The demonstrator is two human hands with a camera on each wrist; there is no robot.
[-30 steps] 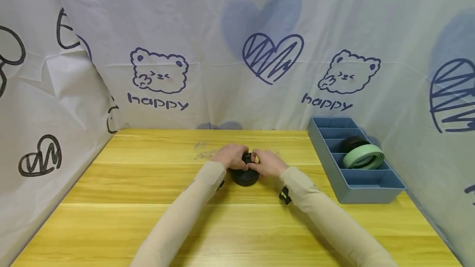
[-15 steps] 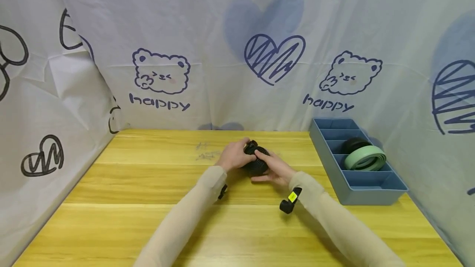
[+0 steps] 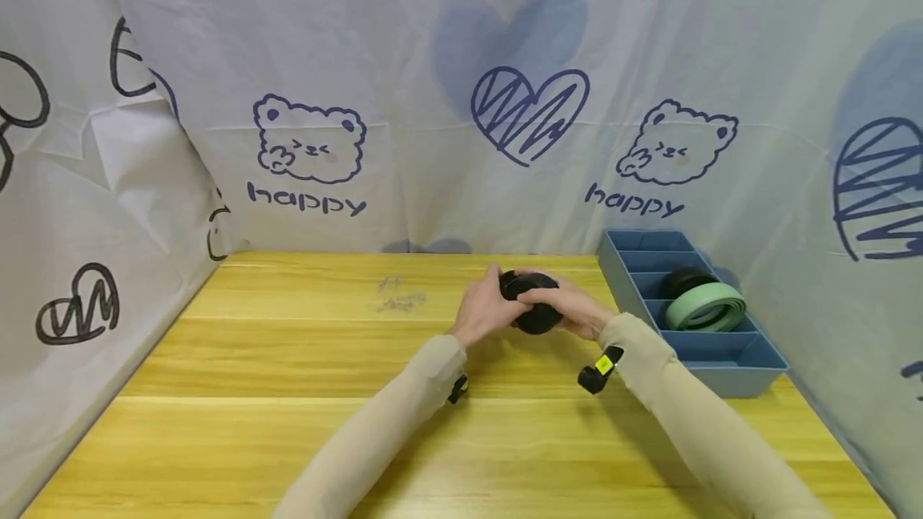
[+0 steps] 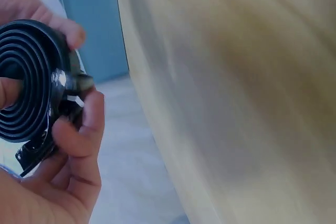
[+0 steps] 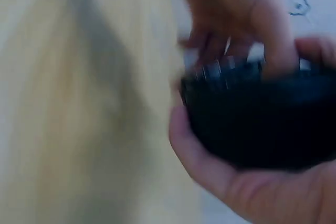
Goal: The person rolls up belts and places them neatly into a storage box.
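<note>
A black belt, rolled into a tight coil, is held up off the wooden table between both hands. In the left wrist view the spiral of the coiled belt faces the camera, with a shiny buckle at its outer side. My left hand pinches the belt at the buckle end with curled fingers. My right hand grips the coil from the other side, its thumb across the roll. Blur in the right wrist view softens the belt.
On the right stands a blue-grey divided box. A rolled green belt and a dark coil sit in its middle compartments. A patterned white cloth hangs behind the table and along its sides.
Both hands have lifted the coiled belt from the table and moved it to the right. The coil has tipped over, and my right hand has shifted its hold around it.
</note>
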